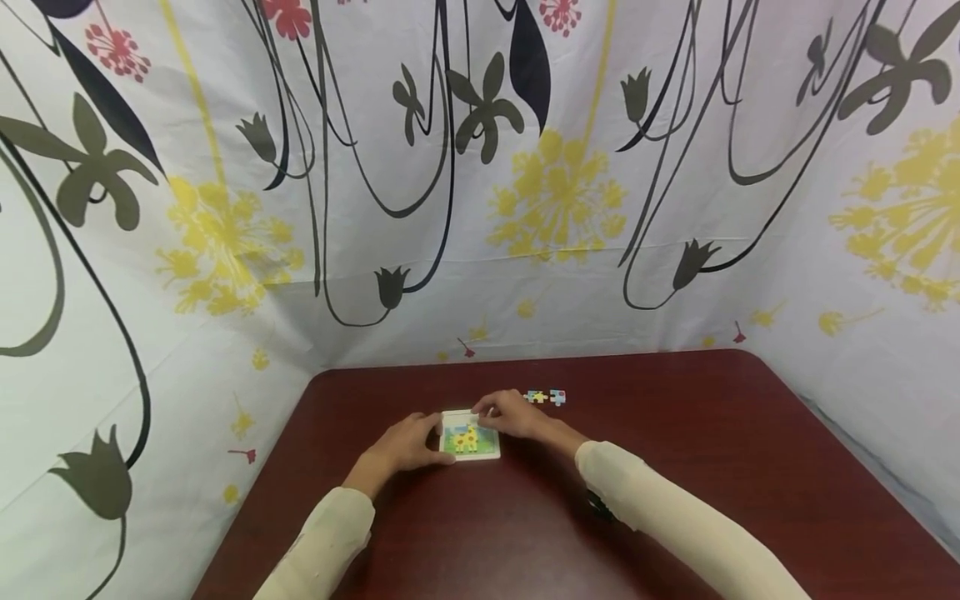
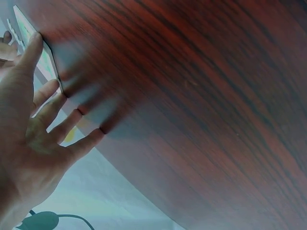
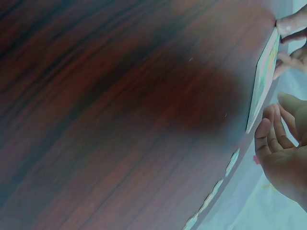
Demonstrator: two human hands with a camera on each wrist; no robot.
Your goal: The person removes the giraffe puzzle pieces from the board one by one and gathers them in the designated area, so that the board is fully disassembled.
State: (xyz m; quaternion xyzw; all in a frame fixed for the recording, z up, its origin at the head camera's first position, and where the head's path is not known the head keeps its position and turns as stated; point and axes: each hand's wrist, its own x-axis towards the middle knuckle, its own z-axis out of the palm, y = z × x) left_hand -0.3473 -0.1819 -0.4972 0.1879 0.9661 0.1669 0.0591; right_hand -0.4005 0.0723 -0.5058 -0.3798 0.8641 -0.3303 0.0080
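- A small white-rimmed puzzle board sits on the dark red table in front of me, showing a yellow giraffe; a pale band lies along its far side.
- My left hand holds the board's left end, thumb at the near edge, fingers at the far. If that hold slackened, I judge the board could skid or twist under a push.
- My right hand is over the far right part, thumb and fingertips close together, the gap narrow. I cannot tell whether a piece is between them. A small piece could slip or land turned, because my own fingers cover the spot.
- Loose puzzle pieces lie in a row beyond my right wrist. A careless sweep of that hand could scatter them.
- Pressing too hard near the pale band might lift pieces already laid.
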